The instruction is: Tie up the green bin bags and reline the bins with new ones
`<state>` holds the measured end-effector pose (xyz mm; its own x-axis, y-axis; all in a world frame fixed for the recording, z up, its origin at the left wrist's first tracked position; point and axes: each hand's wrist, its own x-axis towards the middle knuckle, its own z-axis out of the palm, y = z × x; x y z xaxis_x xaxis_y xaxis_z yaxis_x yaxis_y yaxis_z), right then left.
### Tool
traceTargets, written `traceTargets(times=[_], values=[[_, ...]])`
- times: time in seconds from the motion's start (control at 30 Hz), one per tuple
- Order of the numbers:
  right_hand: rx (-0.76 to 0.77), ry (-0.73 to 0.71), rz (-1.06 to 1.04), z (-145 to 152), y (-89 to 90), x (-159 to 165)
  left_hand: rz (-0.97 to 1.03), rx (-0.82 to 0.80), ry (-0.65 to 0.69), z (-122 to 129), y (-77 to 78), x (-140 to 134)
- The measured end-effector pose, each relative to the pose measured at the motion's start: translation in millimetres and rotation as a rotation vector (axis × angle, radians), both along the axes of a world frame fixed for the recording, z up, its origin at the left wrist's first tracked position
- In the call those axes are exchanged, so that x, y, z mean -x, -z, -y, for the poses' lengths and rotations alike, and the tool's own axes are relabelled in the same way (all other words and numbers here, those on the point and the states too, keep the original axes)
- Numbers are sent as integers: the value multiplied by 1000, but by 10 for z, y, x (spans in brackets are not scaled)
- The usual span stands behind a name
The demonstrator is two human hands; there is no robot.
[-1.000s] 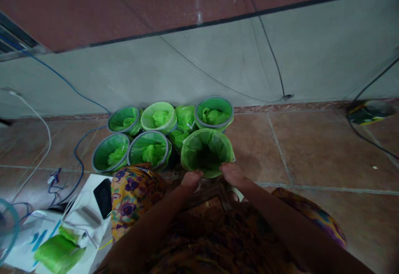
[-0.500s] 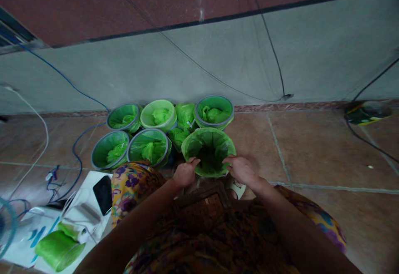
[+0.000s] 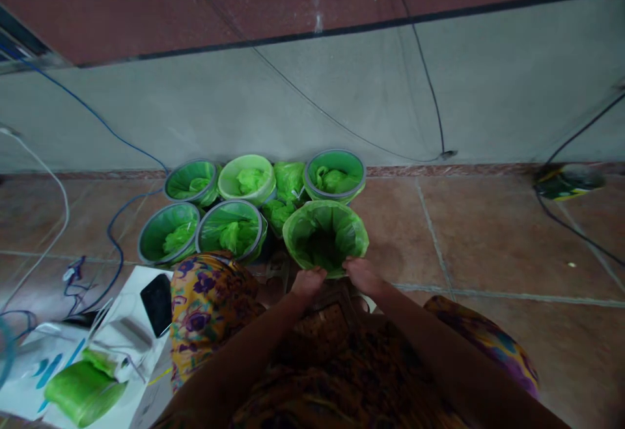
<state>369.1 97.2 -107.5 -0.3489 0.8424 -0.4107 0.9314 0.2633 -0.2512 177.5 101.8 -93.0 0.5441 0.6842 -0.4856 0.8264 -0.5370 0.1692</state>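
A bin lined with a green plastic bag stands on the floor right in front of me, its mouth spread wide and its inside dark. My left hand is closed on the near edge of the bag, left of the middle. Close beside it, my right hand pinches the same near edge a little to the right. The bag's edge is folded over the bin's rim all round. Both thumbs lie along the rim, and the fingertips are partly hidden behind the bag.
Several bins with green liners, such as a grey-rimmed bin, stand along the wall. At lower left, a phone and a roll of green bags lie on white boxes. A blue cable crosses the floor; a dark package sits far right.
Both hands have slid along the rim toward me, from the bin's left and right sides to its near edge, and are now closer together. The bin has stayed in place.
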Motion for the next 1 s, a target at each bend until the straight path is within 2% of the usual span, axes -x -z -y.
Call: traceTargets(times=[0.17, 0.27, 0.4, 0.5, 0.57, 0.63, 0.8, 0.9, 1.0], values=[[13, 27, 38, 22, 20, 2, 35, 0, 69, -47, 58, 157], [10, 20, -54, 99, -51, 102, 17, 2, 99, -203, 30, 380], [-60, 10, -297, 133, -225, 135, -70, 41, 112, -521, -133, 708], [-96, 90, -315, 64, -337, 20, -99, 35, 36, -633, -279, 829], [-112, 122, -286, 21, -373, -74, -103, -6, -30, -565, -342, 801], [-90, 86, -266, 13, -373, -131, -74, -55, -95, -388, -360, 681], [-26, -46, -240, 87, -244, -37, 134, -59, -155, 133, -254, 205], [-19, -64, -185, 69, -113, 59, 64, 1, -161, 216, -149, 48], [9, -36, -151, -10, 14, 91, -35, 41, -157, 161, -55, 52]])
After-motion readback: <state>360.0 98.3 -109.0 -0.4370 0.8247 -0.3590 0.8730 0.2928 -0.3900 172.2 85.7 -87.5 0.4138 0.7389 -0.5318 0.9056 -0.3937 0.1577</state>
